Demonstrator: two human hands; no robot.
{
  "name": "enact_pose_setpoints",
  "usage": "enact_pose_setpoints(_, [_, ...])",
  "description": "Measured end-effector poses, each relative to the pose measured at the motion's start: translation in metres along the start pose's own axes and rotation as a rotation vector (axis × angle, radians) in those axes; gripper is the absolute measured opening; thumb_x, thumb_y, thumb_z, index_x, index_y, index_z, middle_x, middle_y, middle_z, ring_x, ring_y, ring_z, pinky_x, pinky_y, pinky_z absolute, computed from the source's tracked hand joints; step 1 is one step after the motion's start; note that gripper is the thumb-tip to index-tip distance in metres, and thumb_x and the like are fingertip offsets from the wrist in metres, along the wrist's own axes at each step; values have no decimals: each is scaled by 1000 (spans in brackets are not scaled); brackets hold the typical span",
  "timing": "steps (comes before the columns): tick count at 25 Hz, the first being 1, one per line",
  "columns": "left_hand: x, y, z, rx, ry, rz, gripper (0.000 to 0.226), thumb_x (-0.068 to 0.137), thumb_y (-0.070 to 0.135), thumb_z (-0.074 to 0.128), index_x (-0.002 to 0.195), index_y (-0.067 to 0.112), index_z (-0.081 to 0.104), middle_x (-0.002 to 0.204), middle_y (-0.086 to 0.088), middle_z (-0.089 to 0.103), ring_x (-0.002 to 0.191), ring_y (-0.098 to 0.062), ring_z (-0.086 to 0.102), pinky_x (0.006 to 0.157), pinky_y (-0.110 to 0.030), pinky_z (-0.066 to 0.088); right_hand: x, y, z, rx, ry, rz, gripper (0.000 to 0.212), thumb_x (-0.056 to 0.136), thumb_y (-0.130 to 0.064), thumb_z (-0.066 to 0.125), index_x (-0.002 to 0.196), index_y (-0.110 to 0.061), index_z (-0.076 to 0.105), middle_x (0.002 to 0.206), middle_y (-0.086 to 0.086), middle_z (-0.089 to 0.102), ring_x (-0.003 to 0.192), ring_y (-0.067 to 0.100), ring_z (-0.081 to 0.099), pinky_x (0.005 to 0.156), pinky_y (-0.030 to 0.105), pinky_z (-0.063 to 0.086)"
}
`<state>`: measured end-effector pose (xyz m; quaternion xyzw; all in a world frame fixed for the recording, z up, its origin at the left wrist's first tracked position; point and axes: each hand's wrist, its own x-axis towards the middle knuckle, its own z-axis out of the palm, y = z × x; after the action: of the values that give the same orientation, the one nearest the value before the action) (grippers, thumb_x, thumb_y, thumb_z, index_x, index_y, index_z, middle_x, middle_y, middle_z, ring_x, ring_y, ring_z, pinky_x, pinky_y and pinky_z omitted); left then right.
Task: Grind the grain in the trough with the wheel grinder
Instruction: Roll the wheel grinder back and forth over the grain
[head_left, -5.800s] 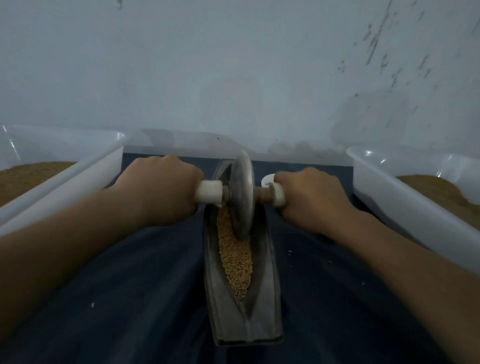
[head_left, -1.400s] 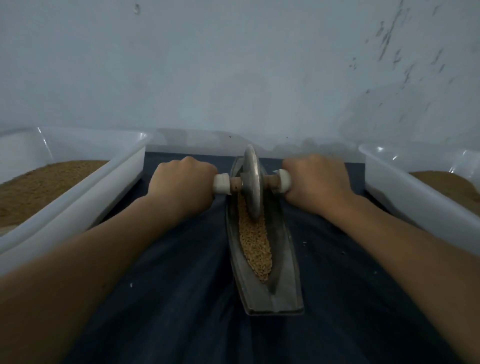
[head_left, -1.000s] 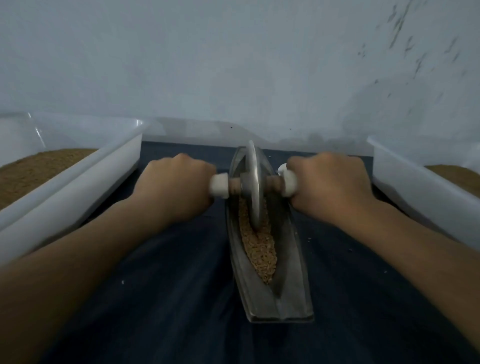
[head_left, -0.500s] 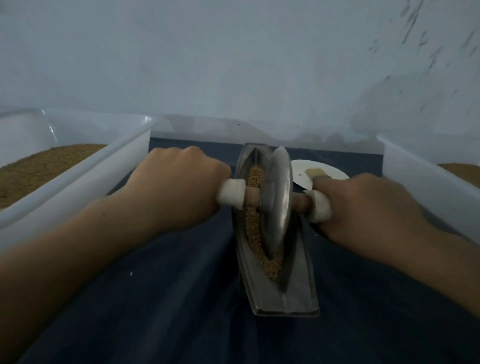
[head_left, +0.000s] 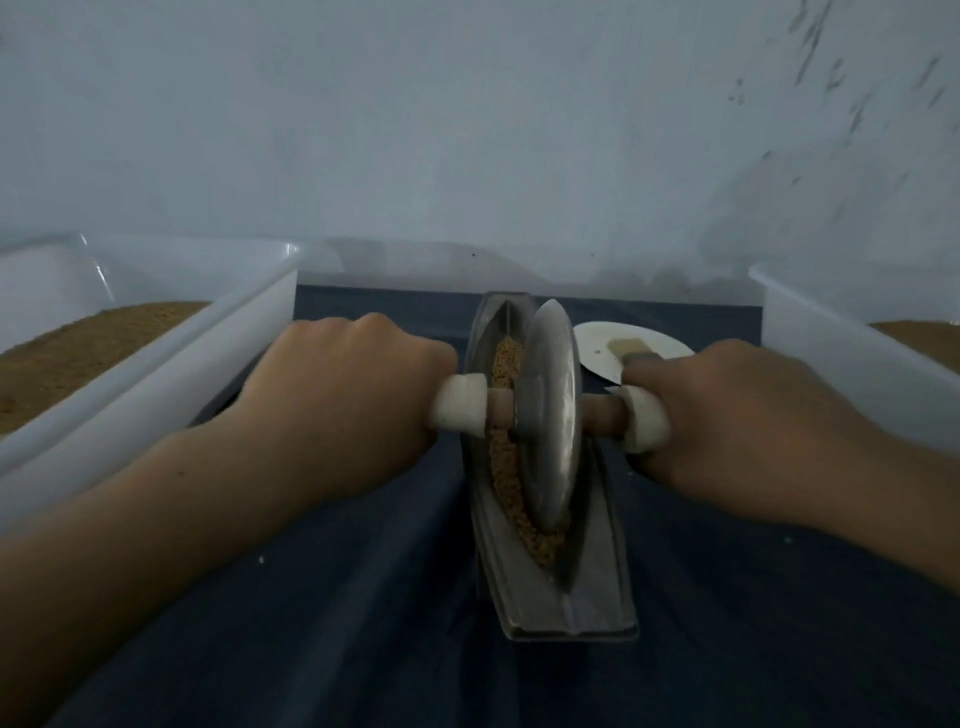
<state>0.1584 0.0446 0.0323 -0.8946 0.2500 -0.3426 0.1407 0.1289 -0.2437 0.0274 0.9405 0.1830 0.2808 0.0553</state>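
Note:
A narrow boat-shaped metal trough lies lengthwise on dark blue cloth and holds tan grain. A metal wheel grinder stands on edge in the trough's near half, tilted slightly, with a wooden axle and white end caps. My left hand grips the left handle. My right hand grips the right handle. The wheel hides part of the grain.
A white plastic tub of brown grain stands at the left, another white tub at the right. A white plate with a small pale piece lies behind my right hand. A pale wall rises just beyond the trough.
The wheel has rolled from the trough's far end toward me into the near half, my hands coming back with it. The white plate behind has come into view.

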Motion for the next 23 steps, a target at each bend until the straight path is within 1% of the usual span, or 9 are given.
enact_pose_setpoints(3, [9, 1, 12, -32, -116, -56, 20, 66, 42, 67, 69, 36, 48, 56, 13, 29, 44, -13, 30, 44, -19, 20, 11, 0, 1, -82, -14, -5, 23, 62, -54, 56, 64, -34, 44, 50, -19, 26, 41, -2, 24, 42, 15, 14])
enact_pose_setpoints(6, [44, 4, 39, -102, -218, -259, 6, 85, 37, 59, 89, 33, 59, 76, 6, 52, 67, -22, 53, 58, -33, 37, 59, -4, 26, -145, -35, 144, 23, 80, -44, 66, 77, -30, 49, 63, -10, 43, 54, 18, 43, 47, 24, 23])
enact_pose_setpoints(10, [58, 6, 30, -58, -248, -268, 8, 89, 35, 59, 95, 30, 60, 79, 4, 50, 69, -21, 48, 59, -34, 34, 76, 0, 31, -45, -129, 220, 21, 84, -41, 66, 80, -29, 50, 74, -6, 55, 66, 20, 49, 56, 29, 35])
enact_pose_setpoints(12, [34, 7, 18, -42, -177, -172, 9, 84, 38, 61, 88, 32, 54, 69, 8, 40, 60, -18, 40, 53, -30, 30, 43, 0, 24, -46, -86, 146, 22, 77, -41, 65, 73, -29, 47, 64, -12, 46, 54, 12, 42, 49, 25, 28])
enact_pose_setpoints(15, [-9, 5, 0, -29, 9, -13, 19, 69, 45, 59, 72, 35, 44, 55, 12, 27, 45, -13, 24, 45, -18, 8, 0, -3, 5, -121, 119, -6, 26, 64, -52, 61, 66, -33, 44, 54, -19, 15, 40, 6, 19, 47, 14, 8])
enact_pose_setpoints(17, [-8, 1, 4, -66, 0, -27, 17, 68, 45, 58, 71, 35, 45, 54, 12, 29, 43, -14, 25, 45, -17, 10, 7, 1, 2, -126, 101, -18, 28, 64, -53, 61, 65, -33, 42, 53, -18, 14, 39, 7, 17, 48, 14, 9])
enact_pose_setpoints(19, [10, 6, 20, -93, -100, -162, 15, 78, 41, 59, 75, 34, 46, 59, 10, 36, 50, -18, 35, 47, -25, 24, 30, -3, 15, -198, 4, 42, 26, 69, -47, 67, 67, -32, 45, 53, -14, 32, 41, 11, 34, 45, 18, 18])
enact_pose_setpoints(21, [38, 10, 38, -91, -135, -301, 13, 88, 36, 56, 81, 31, 47, 68, 6, 45, 60, -21, 43, 54, -32, 34, 64, -7, 27, -182, -46, 160, 17, 80, -42, 68, 79, -30, 56, 66, -7, 50, 59, 21, 54, 49, 25, 31])
enact_pose_setpoints(23, [55, 8, 48, -127, -173, -356, 13, 91, 32, 54, 83, 27, 46, 78, 2, 55, 66, -22, 48, 59, -34, 37, 83, -7, 30, -156, -78, 189, 13, 84, -38, 68, 84, -28, 60, 69, -5, 49, 66, 22, 53, 52, 26, 31])
